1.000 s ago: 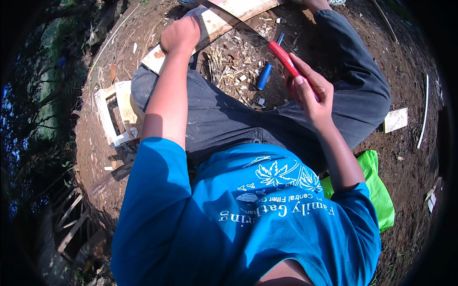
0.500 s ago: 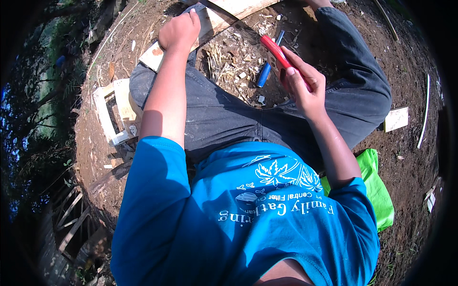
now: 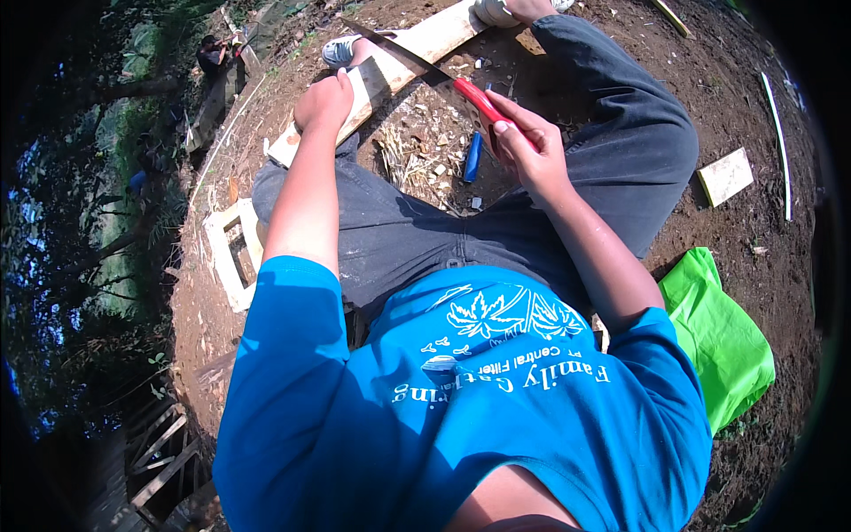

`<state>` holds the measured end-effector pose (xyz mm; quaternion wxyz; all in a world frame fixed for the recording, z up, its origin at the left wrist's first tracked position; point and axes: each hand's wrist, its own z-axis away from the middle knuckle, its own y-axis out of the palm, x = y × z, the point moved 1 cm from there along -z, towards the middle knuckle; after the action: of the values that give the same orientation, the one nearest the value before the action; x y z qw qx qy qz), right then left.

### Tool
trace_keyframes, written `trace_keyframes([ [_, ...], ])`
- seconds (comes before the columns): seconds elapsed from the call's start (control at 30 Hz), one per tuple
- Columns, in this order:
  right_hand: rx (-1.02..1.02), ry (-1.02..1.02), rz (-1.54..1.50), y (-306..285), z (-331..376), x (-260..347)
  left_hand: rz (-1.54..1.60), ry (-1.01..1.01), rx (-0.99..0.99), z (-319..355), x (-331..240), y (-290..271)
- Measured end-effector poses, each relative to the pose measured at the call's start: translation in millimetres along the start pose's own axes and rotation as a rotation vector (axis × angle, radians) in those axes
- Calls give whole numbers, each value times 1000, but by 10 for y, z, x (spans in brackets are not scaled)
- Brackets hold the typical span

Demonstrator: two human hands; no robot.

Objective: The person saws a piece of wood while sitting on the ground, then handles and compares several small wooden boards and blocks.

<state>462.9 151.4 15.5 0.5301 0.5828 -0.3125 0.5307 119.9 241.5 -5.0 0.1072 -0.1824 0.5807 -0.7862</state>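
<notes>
A pale wooden plank lies slantwise in front of my bent legs. Its near end is close to my left knee. My left hand is closed on the plank's edge, thumb up, with the other fingers mostly hidden. In my right hand is the red handle of a handsaw. The dark blade reaches up and left across the plank; whether its teeth touch the wood I cannot tell. Below the saw handle, a blue-handled tool lies on the ground, its other end partly hidden.
Wood chips and shavings litter the soil between my legs. A pale wooden frame lies left of my knee. To the right are a small wood block, a thin white strip and a green bag. Another person is far off at upper left.
The saw and my right hand have shifted left, and more of the blade shows across the plank. My left hand stays on the plank. The whole view has turned slightly.
</notes>
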Motion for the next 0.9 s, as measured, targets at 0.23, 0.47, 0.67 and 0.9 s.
trace_keyframes([
  [0.23, -7, -105, -225, -144, 224, 282, -54, 22, -49, 217, -186, -622],
  [0.47, -84, -127, -227, -99, 362, 288, -29, 86, -123, 381, 60, -879],
  [0.67, -33, -135, -36, 191, 298, 417, 64, 170, -161, 434, 529, -726],
  [0.9, 97, -375, 442, 845, -104, 807, -56, 371, -626, 856, 651, -841],
])
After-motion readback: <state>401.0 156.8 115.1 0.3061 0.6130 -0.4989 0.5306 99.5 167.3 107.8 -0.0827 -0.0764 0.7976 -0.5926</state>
